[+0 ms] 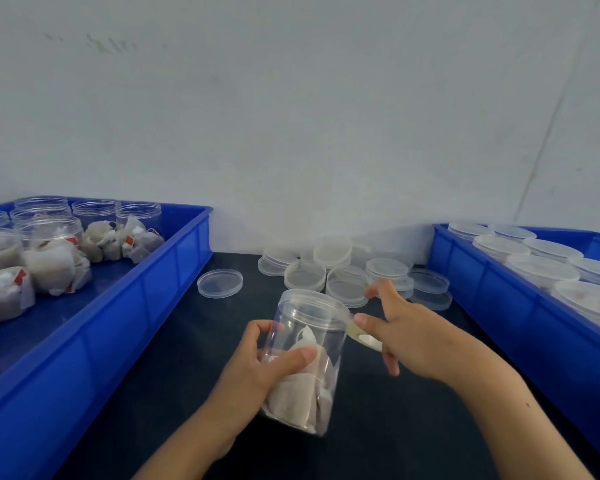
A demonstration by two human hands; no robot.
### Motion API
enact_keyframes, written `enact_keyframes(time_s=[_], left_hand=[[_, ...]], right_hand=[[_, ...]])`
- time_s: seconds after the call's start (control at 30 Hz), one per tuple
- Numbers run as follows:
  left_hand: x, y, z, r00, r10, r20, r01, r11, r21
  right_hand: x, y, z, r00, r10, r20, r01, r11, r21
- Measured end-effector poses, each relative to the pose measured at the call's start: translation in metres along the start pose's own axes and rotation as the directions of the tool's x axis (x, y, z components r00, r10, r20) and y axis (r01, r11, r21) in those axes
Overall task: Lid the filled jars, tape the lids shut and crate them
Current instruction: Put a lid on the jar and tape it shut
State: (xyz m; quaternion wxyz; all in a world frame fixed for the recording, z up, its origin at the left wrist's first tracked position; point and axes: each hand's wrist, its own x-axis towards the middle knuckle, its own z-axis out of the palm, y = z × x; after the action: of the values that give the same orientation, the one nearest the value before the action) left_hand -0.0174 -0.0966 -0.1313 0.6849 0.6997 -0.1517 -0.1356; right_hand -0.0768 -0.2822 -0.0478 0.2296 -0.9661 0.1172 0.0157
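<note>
Taping the lid onto a filled jar, held tilted above the desk

The left hand (274, 362) wraps the clear jar (305, 362) with thumb and fingers curled round its body, the lid (314, 301) already on. The right hand (399, 336) pinches a strip of tape (362, 336) at the lid's edge, its other fingers loosely spread. To do it well, I judge: keep the strip taut, press it across the lid-to-wall seam, and turn the jar with the left hand – not the tape. The blue crate (492, 289) of lidded jars waits on the right.
</note>
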Motion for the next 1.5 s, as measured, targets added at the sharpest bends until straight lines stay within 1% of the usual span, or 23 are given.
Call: enact_keyframes(time_s=[0.1,0.17,0.23,0.3,0.37,0.43,0.47,0.5,0.53,0.57,0.6,0.63,0.67,0.7,0.73,0.8,0.83,0.93,1.0,1.13,1.2,1.27,1.5], left_hand=[[0.000,0.000,-0.001,0.998,0.004,0.056,-0.001,0.999,-0.044],[0.000,0.000,-0.003,0.996,0.012,0.089,-0.006,0.998,-0.068],[0.002,0.000,-0.006,0.992,0.026,0.123,-0.015,0.996,-0.085],[0.004,-0.001,-0.009,0.988,0.053,0.148,-0.040,0.995,-0.086],[0.005,0.001,-0.011,0.985,0.064,0.160,-0.061,0.998,-0.027],[0.005,0.002,-0.012,0.985,0.072,0.157,-0.080,0.996,0.045],[0.003,0.003,-0.012,0.988,0.076,0.137,-0.090,0.991,0.098],[0.000,0.005,-0.012,0.991,0.094,0.096,-0.112,0.974,0.196],[-0.003,0.008,-0.011,0.991,0.126,0.041,-0.132,0.922,0.363],[-0.006,0.011,-0.008,0.980,0.199,-0.010,-0.161,0.818,0.552],[-0.010,0.015,-0.003,0.956,0.289,-0.058,-0.162,0.681,0.714],[-0.015,0.018,0.004,0.931,0.356,-0.087,-0.135,0.554,0.822],[-0.017,0.019,0.011,0.922,0.375,-0.099,-0.097,0.471,0.877],[-0.020,0.019,0.017,0.925,0.363,-0.113,-0.062,0.437,0.897],[-0.019,0.018,0.021,0.933,0.333,-0.136,-0.024,0.435,0.900],[-0.018,0.019,0.021,0.955,0.267,-0.132,0.021,0.384,0.923],[-0.015,0.020,0.018,0.961,0.239,-0.138,0.038,0.379,0.925],[-0.011,0.020,0.013,0.965,0.210,-0.159,0.058,0.419,0.906],[-0.010,0.018,0.013,0.961,0.225,-0.160,0.035,0.475,0.879],[-0.011,0.015,0.006,0.950,0.215,-0.225,0.009,0.705,0.710],[-0.008,0.013,0.002,0.951,0.198,-0.237,-0.007,0.780,0.625],[-0.005,0.012,-0.001,0.949,0.194,-0.247,-0.025,0.829,0.558],[-0.001,0.006,-0.004,0.949,0.179,-0.260,-0.067,0.919,0.388]], right_hand=[[0.003,0.004,-0.001,0.999,-0.007,0.053,0.005,0.999,0.044],[0.006,0.006,-0.001,0.996,-0.059,0.065,0.050,0.989,0.138],[0.008,0.007,0.001,0.991,-0.123,0.052,0.109,0.971,0.211],[0.012,0.007,0.006,0.988,-0.155,0.015,0.149,0.971,0.187],[0.013,0.007,0.012,0.986,-0.161,-0.042,0.165,0.979,0.120],[0.013,0.008,0.016,0.984,-0.157,-0.084,0.166,0.980,0.113],[0.013,0.009,0.017,0.983,-0.152,-0.099,0.163,0.980,0.111],[0.012,0.010,0.018,0.982,-0.147,-0.116,0.159,0.982,0.099],[0.011,0.012,0.018,0.980,-0.144,-0.135,0.156,0.984,0.084],[0.010,0.012,0.020,0.978,-0.143,-0.151,0.156,0.985,0.072],[0.009,0.012,0.022,0.976,-0.148,-0.160,0.160,0.985,0.067],[0.008,0.010,0.025,0.974,-0.156,-0.164,0.169,0.983,0.066],[0.006,0.008,0.028,0.972,-0.163,-0.172,0.176,0.982,0.061],[0.005,0.005,0.031,0.968,-0.167,-0.188,0.178,0.983,0.040],[0.005,0.002,0.034,0.962,-0.169,-0.213,0.174,0.985,0.004],[0.005,-0.002,0.038,0.949,-0.176,-0.262,0.168,0.984,-0.054],[0.004,-0.003,0.039,0.945,-0.181,-0.273,0.171,0.983,-0.062],[0.003,-0.003,0.037,0.954,-0.162,-0.252,0.159,0.987,-0.033],[0.004,0.000,0.032,0.974,-0.100,-0.206,0.113,0.992,0.054],[0.001,0.005,0.021,0.990,-0.045,-0.133,0.072,0.975,0.212],[-0.002,0.005,0.019,0.990,-0.054,-0.129,0.079,0.977,0.199],[-0.003,0.006,0.017,0.990,-0.063,-0.124,0.082,0.984,0.159],[0.000,0.008,0.020,0.993,-0.063,-0.097,0.068,0.996,0.054]])
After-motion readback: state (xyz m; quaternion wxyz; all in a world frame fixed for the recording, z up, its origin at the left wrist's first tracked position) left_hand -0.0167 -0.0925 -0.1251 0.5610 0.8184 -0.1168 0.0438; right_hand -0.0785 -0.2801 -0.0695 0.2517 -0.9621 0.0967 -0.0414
